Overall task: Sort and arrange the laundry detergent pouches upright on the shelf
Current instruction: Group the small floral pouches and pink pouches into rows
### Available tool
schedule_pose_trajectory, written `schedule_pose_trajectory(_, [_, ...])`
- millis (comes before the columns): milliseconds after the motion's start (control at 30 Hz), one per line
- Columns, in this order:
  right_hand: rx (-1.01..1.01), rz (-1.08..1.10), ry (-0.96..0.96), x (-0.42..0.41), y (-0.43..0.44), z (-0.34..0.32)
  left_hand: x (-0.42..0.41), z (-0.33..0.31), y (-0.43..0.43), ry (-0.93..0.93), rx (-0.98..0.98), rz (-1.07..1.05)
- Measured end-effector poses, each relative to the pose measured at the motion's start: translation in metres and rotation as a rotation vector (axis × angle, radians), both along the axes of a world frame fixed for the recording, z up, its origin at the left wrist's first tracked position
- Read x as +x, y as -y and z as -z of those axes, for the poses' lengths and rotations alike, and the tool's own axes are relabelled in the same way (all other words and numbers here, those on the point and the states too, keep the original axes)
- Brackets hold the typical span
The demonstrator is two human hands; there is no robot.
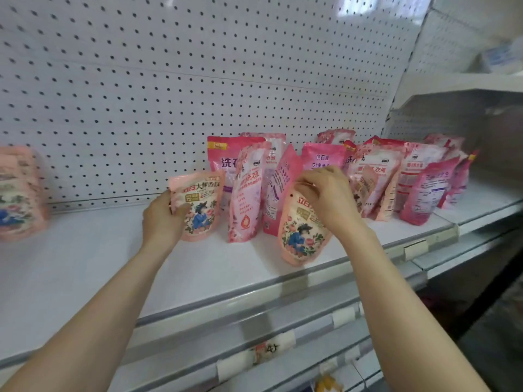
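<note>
My left hand [162, 219] grips the left edge of a peach floral pouch [199, 206], which stands upright on the white shelf [93, 267]. My right hand [329, 198] pinches the top of a second peach floral pouch [301, 239] near the shelf's front edge; it leans a little. Between and behind them stand several pink detergent pouches [246, 193], some tilted, in a loose cluster reaching right [424, 193]. A stack of peach floral pouches [19, 193] sits blurred at the far left.
A white pegboard wall [198, 80] backs the shelf. Price-tag holders [414, 248] run along the front rail. A higher shelf [467, 83] juts out at the upper right, with blue-white packs on it. Lower shelves sit below.
</note>
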State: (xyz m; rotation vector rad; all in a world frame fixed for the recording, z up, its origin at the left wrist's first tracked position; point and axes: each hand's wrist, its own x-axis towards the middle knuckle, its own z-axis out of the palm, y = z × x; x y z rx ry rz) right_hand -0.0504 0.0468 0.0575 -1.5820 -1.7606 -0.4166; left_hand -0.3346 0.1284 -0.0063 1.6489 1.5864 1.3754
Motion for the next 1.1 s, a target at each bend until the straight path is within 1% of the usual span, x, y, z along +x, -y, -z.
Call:
schedule_pose_trajectory(33, [-0.002, 0.0, 0.004, -0.006, 0.001, 0.001, -0.002, 0.001, 0.001, 0.005, -0.006, 0.014])
schedule_pose_trajectory(100, [0.022, 0.072, 0.006, -0.011, 0.004, 0.002, -0.006, 0.003, 0.004, 0.012, -0.016, 0.034])
schedule_pose_trajectory(133, [0.041, 0.121, -0.021, -0.011, 0.007, 0.002, -0.009, 0.003, 0.006, 0.015, -0.016, 0.041])
schedule_pose_trajectory(167, [0.062, 0.16, -0.095, -0.009, 0.01, 0.001, -0.011, 0.004, 0.008, 0.019, -0.012, 0.048])
schedule_pose_trajectory(200, [0.073, 0.182, -0.219, -0.006, 0.014, 0.002, -0.014, 0.005, 0.009, 0.03, -0.006, 0.06])
schedule_pose_trajectory(267, [0.057, 0.17, -0.538, -0.002, 0.023, 0.008, -0.018, 0.008, 0.012, 0.062, -0.017, 0.09])
schedule_pose_trajectory(333, [-0.005, 0.085, -0.852, -0.003, 0.032, 0.021, -0.02, 0.011, 0.015, 0.086, -0.058, 0.131])
schedule_pose_trajectory(400, [-0.1, -0.034, -1.07, -0.01, 0.038, 0.04, -0.022, 0.014, 0.019, 0.113, -0.081, 0.165])
schedule_pose_trajectory(433, [-0.126, -0.073, -1.122, -0.016, 0.04, 0.049, -0.023, 0.015, 0.021, 0.125, -0.084, 0.167])
schedule_pose_trajectory(500, [-0.099, -0.096, -1.149, -0.03, 0.044, 0.061, -0.028, 0.016, 0.024, 0.151, -0.079, 0.155])
schedule_pose_trajectory(567, [-0.054, -0.109, -1.129, -0.045, 0.046, 0.063, -0.037, 0.017, 0.03, 0.192, -0.07, 0.153])
schedule_pose_trajectory(700, [-0.068, -0.221, -1.129, -0.085, 0.048, 0.057, -0.068, 0.016, 0.048, 0.307, -0.046, 0.152])
schedule_pose_trajectory(833, [-0.162, -0.354, -1.118, -0.139, 0.039, 0.051, -0.118, 0.018, 0.063, 0.386, 0.004, 0.087])
schedule_pose_trajectory(1000, [-0.274, -0.431, -0.941, -0.202, -0.001, 0.039, -0.18, 0.024, 0.075, 0.449, 0.071, -0.051])
schedule_pose_trajectory(1100, [-0.357, -0.483, -0.889, -0.238, -0.043, 0.025, -0.21, 0.026, 0.078, 0.448, 0.077, -0.155])
